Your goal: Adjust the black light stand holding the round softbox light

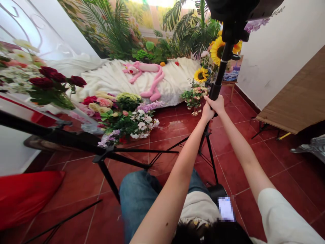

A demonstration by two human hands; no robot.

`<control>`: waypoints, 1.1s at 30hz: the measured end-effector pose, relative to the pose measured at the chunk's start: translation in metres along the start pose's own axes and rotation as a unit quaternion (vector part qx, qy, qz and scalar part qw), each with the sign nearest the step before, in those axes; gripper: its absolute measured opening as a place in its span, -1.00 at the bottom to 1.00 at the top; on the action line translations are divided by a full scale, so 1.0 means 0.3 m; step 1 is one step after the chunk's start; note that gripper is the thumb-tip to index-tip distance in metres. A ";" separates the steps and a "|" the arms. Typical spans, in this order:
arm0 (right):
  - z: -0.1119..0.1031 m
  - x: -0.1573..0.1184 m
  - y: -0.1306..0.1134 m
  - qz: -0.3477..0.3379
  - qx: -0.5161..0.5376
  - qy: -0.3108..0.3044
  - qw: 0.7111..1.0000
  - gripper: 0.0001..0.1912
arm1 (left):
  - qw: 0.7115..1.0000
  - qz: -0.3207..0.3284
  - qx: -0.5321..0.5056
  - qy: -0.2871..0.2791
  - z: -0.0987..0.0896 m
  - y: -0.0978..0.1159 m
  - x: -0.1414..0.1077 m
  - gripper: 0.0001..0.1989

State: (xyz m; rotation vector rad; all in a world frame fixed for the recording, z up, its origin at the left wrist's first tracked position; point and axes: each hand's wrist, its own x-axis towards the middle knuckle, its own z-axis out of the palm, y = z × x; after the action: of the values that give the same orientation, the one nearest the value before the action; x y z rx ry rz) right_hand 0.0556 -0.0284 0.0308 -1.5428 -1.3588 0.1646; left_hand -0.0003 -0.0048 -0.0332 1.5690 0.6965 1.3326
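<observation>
Both hands are wrapped round the black pole [218, 78] of a light stand that rises in front of me. My left hand [207, 111] is closed on its near left side. Right against it, my right hand [217, 103] grips the same pole, and the two hands overlap. A dark, bulky head [241, 13] tops the pole and is cut off by the upper edge. Below my hands, the stand's thin tripod legs [212, 159] spread to the floor. Sunflowers [217, 50] show just behind the pole.
A second black stand [76, 139] slants across the left. Artificial flowers [127, 118] sit before a white draped platform [177, 73] bearing a pink plush toy [151, 79]. A brown board [294, 91] leans at right; a red cloth [27, 196] lies at left.
</observation>
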 end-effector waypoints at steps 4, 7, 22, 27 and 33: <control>0.018 0.005 -0.033 -0.019 0.031 0.050 0.998 -0.75 | 0.999 -0.034 0.013 0.005 -0.016 0.022 -0.009 -0.34; 0.027 0.013 -0.056 -0.035 0.082 0.077 0.993 -0.71 | 0.999 -0.043 0.024 0.002 -0.023 0.040 -0.009 -0.46; -0.108 0.246 -0.177 -0.090 0.104 -0.052 0.989 -0.45 | 0.994 -0.025 0.103 -0.012 -0.026 0.106 -0.039 -0.60; -0.161 0.131 -0.156 -0.124 0.058 0.005 0.991 -0.41 | 0.996 -0.017 0.090 -0.006 -0.025 0.087 -0.039 -0.56; -0.232 -0.172 -0.080 -0.083 0.035 -0.036 0.995 -0.65 | 0.997 -0.009 0.073 -0.016 -0.032 0.092 -0.042 -0.62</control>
State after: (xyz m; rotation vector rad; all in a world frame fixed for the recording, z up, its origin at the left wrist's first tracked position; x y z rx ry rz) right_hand 0.0684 -0.1138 0.0552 -1.3702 -1.5169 0.1635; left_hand -0.0164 -0.0241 -0.0137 1.6924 0.8023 1.2654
